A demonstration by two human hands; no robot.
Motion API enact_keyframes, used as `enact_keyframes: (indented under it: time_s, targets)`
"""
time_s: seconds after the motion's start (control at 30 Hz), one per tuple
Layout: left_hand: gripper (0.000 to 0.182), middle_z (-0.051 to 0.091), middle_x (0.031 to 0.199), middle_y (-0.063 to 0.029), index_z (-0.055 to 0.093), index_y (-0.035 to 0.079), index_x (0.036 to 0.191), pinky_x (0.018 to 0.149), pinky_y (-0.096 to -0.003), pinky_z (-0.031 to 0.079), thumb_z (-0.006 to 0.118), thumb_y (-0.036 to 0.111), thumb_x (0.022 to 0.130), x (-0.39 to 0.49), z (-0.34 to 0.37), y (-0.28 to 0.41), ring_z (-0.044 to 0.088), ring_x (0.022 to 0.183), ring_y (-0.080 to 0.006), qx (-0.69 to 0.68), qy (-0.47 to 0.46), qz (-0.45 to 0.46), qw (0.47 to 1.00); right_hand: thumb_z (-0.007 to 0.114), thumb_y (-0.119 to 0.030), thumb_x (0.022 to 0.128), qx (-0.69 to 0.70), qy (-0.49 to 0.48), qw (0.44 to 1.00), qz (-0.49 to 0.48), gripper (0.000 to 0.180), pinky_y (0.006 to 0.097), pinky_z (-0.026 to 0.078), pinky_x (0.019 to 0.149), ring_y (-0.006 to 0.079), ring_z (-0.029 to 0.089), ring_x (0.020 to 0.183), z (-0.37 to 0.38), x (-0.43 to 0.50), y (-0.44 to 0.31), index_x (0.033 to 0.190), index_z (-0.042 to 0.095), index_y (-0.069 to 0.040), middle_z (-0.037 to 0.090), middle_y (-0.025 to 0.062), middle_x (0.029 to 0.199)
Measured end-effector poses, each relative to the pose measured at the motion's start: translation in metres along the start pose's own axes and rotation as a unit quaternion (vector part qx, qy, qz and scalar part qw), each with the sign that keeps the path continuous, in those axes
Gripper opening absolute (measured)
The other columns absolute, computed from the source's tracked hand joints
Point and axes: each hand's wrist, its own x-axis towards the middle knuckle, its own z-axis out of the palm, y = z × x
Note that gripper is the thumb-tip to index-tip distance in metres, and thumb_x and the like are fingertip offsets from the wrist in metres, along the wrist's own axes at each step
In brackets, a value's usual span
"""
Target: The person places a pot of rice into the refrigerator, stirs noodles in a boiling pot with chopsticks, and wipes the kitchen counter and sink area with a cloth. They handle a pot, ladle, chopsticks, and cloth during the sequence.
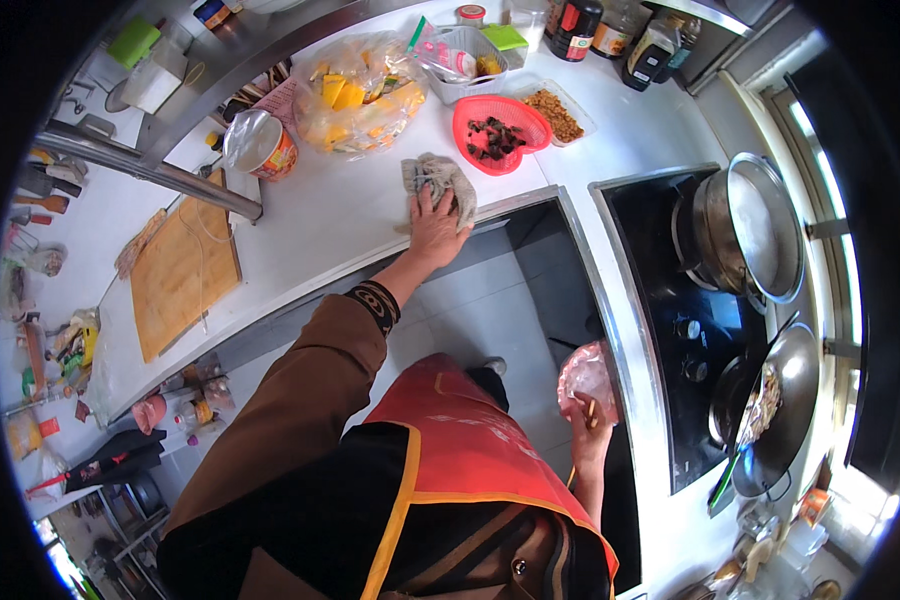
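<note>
My left hand presses on a crumpled grey-beige cloth at the counter's front edge, fingers bent into it. Low on the right, my right hand grips the near rim of a pink bowl or basket, with thin sticks like chopsticks between the fingers. The pink vessel is beside the counter's inner edge, and its contents cannot be made out. Just beyond the cloth sits a red plastic basket with dark pieces in it. A clear container of brown food bits stands against its right side.
A bag of yellow packets, a paper tub and a wooden board lie leftward. A metal rail crosses there. Bottles stand at the back. On the black hob are a steaming pot and a wok.
</note>
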Motion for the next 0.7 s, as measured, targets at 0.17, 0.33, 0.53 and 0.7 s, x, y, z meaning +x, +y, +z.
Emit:
enact_keyframes:
  time_s: [0.17,0.33,0.53,0.7]
  targets:
    - [0.05,0.04,0.137,-0.0083,0.061,0.01,0.119,0.106,-0.0592,0.019,0.062,0.042,0.081,0.005,-0.005,0.011,0.023,0.131,-0.0427,-0.022,0.054,0.067,0.996,0.055,-0.008,0.09,-0.065,-0.058,0.994,-0.066,0.018,0.0271,0.049,0.06,0.0142,0.061,0.064,0.027,0.1,-0.048,0.098,0.064,0.005,0.065,0.009,0.074]
    - [0.048,0.042,0.135,-0.0087,0.064,0.01,0.114,0.108,-0.0602,0.017,0.069,0.037,0.074,0.011,-0.013,0.005,0.022,0.132,-0.0437,-0.062,0.026,0.112,0.991,0.059,-0.021,0.09,-0.146,-0.077,0.982,-0.092,0.024,0.0264,0.047,0.061,0.012,0.061,0.066,0.093,0.246,-0.1,0.096,0.066,0.0,0.066,0.0062,0.069]
    - [0.045,0.045,0.133,-0.0071,0.066,0.011,0.112,0.11,-0.0566,0.02,0.068,0.031,0.072,0.024,-0.009,-0.009,0.023,0.134,-0.0415,-0.069,-0.008,0.199,0.978,0.066,-0.046,0.08,-0.239,-0.01,0.971,-0.022,0.045,0.0343,0.045,0.062,0.0169,0.058,0.063,0.195,0.38,-0.114,0.08,0.065,-0.001,0.065,0.0116,0.067]
    - [0.026,0.052,0.123,-0.004,0.066,0.01,0.097,0.11,-0.0496,0.027,0.06,0.02,0.074,0.036,0.001,-0.021,0.031,0.132,-0.0378,-0.117,0.041,0.362,0.924,0.065,-0.035,0.079,-0.283,0.019,0.957,-0.064,0.04,0.0392,0.048,0.066,0.0277,0.063,0.067,0.206,0.402,-0.099,0.085,0.064,0.004,0.064,0.0195,0.072]
